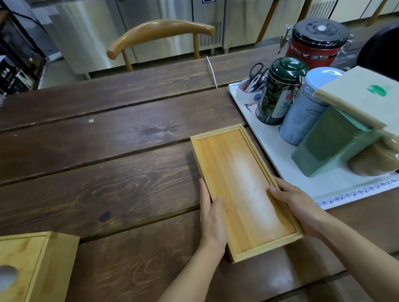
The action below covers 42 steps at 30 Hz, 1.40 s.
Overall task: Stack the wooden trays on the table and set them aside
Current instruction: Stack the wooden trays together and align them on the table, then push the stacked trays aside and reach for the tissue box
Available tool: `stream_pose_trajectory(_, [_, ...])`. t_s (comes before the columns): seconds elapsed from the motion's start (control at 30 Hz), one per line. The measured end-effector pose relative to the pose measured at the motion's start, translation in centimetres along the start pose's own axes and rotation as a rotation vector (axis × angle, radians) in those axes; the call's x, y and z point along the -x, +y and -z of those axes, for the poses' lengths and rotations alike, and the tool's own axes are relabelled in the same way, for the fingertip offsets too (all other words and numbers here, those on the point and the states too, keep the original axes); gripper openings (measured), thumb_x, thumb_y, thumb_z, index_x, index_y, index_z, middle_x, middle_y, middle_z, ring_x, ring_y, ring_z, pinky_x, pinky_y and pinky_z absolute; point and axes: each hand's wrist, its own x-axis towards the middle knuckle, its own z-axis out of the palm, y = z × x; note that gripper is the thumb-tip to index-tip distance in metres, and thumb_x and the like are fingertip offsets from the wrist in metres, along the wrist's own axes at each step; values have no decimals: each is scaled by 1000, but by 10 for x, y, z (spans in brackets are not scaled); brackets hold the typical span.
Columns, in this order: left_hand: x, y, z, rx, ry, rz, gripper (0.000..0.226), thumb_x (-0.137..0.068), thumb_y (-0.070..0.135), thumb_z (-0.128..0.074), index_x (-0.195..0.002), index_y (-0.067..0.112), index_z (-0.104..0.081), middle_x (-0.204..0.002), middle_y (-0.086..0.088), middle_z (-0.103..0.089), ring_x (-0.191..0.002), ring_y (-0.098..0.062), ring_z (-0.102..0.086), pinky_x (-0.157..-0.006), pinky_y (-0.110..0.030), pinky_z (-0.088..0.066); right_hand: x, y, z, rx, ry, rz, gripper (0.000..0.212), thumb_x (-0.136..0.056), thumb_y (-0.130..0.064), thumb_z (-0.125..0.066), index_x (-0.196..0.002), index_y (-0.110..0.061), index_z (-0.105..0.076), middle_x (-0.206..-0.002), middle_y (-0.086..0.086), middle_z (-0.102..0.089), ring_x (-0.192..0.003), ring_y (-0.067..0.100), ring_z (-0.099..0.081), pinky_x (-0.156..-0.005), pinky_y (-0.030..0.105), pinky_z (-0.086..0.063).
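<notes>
A light wooden tray (237,172), long and shallow with a raised rim, lies on the dark plank table (101,161), right of centre. It looks thick at the near corner, as if more than one tray is stacked, but I cannot tell. My left hand (212,217) grips its left long edge, thumb over the rim. My right hand (295,203) grips the right long edge, thumb resting inside the tray. Both hands hold it near its close end.
A white serving tray (336,189) at the right carries a green tin (279,92), a pale blue tin, a red jar, a green box, napkins and scissors in a cup. A wooden tissue box (26,273) sits near left. A chair (161,34) stands across the table.
</notes>
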Motion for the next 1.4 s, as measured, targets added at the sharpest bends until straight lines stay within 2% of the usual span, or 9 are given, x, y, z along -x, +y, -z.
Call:
stream_pose_trajectory(0.13, [-32,11,-15,-40,-18,-24,64,-91,27,-43,-147,44,-18,-155,3,-34,-138,-20,-36,-115,-50,-29,-23,-20,7,22,45,-16,25,-94,-24,-45,-113,-19,-61,-98,3,-71,-80,16,-67,-71,32,-49])
stream_pose_trajectory(0.37, [-67,26,-29,-63,-26,-17,73,-78,33,-46,-146,43,-22,-153,7,-37,-138,-17,-38,-115,-48,-29,-48,-63,17,181,63,-2,27,-94,-19,-47,-113,-9,-62,-100,13,-63,-90,27,-57,-78,35,-48])
stream_pose_trajectory(0.53, [-65,28,-35,-51,-25,-9,74,-78,32,-47,-147,42,-23,-153,4,-37,-138,-19,-37,-114,-50,-30,-59,-75,24,233,100,44,35,-94,-17,-48,-126,-5,-53,-110,3,-54,-109,20,-51,-103,35,-37])
stream_pose_trajectory(0.67, [-64,28,-40,-38,-29,-7,75,-78,30,-46,-147,42,-21,-155,4,-33,-139,-19,-34,-115,-50,-29,-62,-67,22,240,119,54,17,-94,-20,-45,-106,-27,-57,-97,-5,-60,-90,12,-55,-91,33,-38])
stream_pose_trajectory(0.73, [-63,29,-40,-43,-28,-6,74,-79,30,-46,-147,43,-20,-155,4,-32,-140,-19,-34,-115,-51,-29,-60,-63,21,249,123,59,15,-94,-22,-46,-101,-30,-56,-99,-3,-60,-96,15,-53,-90,34,-37])
stream_pose_trajectory(0.9, [-59,33,-41,-77,-28,-4,75,-78,32,-46,-147,45,-18,-156,5,-30,-140,-19,-33,-115,-51,-29,-58,-61,19,239,131,67,34,-94,-21,-46,-126,-12,-52,-91,-12,-53,-102,16,-44,-92,34,-32])
stream_pose_trajectory(1.1, [-52,47,-27,-265,-73,0,73,-87,28,-53,-149,39,-17,-157,5,-27,-142,-20,-30,-115,-49,-29,-53,-61,16,420,216,91,49,-91,-27,-52,-136,-11,-41,-137,6,-48,-124,26,-44,-103,41,-34])
stream_pose_trajectory(1.3, [-28,82,36,-454,-23,-79,56,-94,29,-52,-145,25,-32,-151,2,-38,-137,-15,-36,-109,-34,-30,-44,-83,-29,850,387,299,42,-91,-24,-50,-128,-5,-49,-135,17,-53,-122,34,-49,-103,48,-38])
stream_pose_trajectory(1.4, [-7,110,83,-603,23,-150,43,-94,27,-52,-135,16,-48,-137,-2,-54,-128,-17,-49,-107,-32,-37,-37,-98,-70,856,303,409,40,-91,-22,-50,-126,-3,-51,-131,18,-55,-119,33,-51,-100,44,-40])
